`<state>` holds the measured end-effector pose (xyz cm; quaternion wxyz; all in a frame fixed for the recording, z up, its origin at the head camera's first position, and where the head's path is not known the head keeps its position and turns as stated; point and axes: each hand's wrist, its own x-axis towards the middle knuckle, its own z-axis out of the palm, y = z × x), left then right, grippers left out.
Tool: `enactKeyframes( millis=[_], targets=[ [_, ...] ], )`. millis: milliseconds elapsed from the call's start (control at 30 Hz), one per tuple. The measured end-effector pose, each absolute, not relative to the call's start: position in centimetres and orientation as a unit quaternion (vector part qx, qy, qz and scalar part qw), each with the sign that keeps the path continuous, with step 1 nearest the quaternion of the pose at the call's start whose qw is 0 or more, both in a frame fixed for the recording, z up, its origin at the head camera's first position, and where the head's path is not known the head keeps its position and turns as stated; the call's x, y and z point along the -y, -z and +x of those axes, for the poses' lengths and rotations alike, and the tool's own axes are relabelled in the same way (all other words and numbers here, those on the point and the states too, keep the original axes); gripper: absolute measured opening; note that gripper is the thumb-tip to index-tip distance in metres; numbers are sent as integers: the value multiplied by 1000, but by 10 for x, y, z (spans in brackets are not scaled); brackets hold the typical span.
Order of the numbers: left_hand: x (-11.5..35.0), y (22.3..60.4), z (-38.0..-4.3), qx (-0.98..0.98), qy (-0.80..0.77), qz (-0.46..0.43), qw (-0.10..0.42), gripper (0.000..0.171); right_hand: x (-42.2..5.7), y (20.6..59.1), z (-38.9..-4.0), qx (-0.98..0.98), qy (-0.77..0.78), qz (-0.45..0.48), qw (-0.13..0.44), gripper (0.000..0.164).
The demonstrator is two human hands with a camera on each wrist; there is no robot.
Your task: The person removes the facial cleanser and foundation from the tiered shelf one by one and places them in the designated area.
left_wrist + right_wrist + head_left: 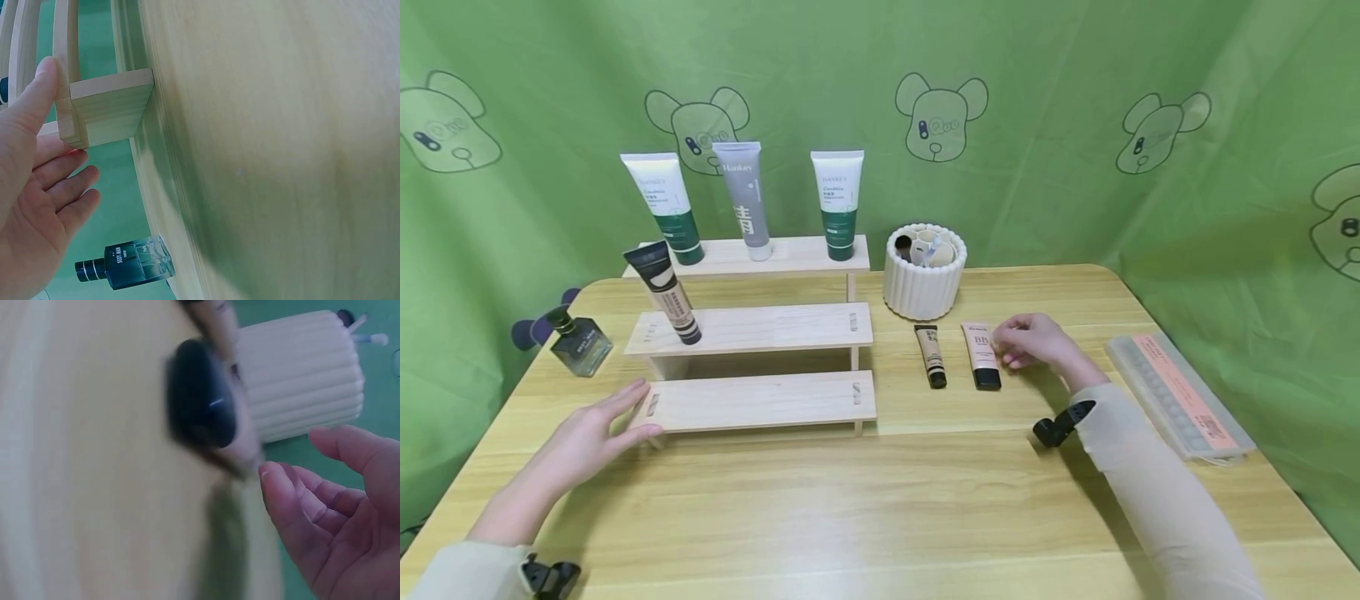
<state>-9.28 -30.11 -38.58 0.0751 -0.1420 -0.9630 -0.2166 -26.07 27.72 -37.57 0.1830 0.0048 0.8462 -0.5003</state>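
Observation:
My left hand (587, 433) is at the left end of the lowest step of a three-step wooden shelf (760, 402). Thumb and index finger span the board's end, and the other fingers extend loosely in the left wrist view. Beside a pink BB cream tube (981, 350) with a black cap is my right hand (1033, 342), thumb and fingertips at the tube's right edge. In the right wrist view the tube (240, 447) is blurred, and a gap shows between thumb and index finger. A smaller beige tube (931, 354) lies to its left.
Three upright tubes (751, 204) stand on the top step, and a black-and-beige tube (673, 304) on the middle one. A dark perfume bottle (580, 343) is left of the shelf. Behind the lying tubes stands a white ribbed brush holder (922, 283); a flat clear case (1165, 392) is at right.

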Motion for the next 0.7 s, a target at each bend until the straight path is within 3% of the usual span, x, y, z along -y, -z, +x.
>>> enactKeyframes(
  millis=[300, 700],
  targets=[
    [302, 385, -93, 964, 215, -137, 69, 68, -249, 328, -252, -862, 483, -91, 127, 44],
    [302, 385, -94, 965, 217, -136, 60, 69, -166, 281, -229, -835, 497, -219, 92, 34]
  ],
)
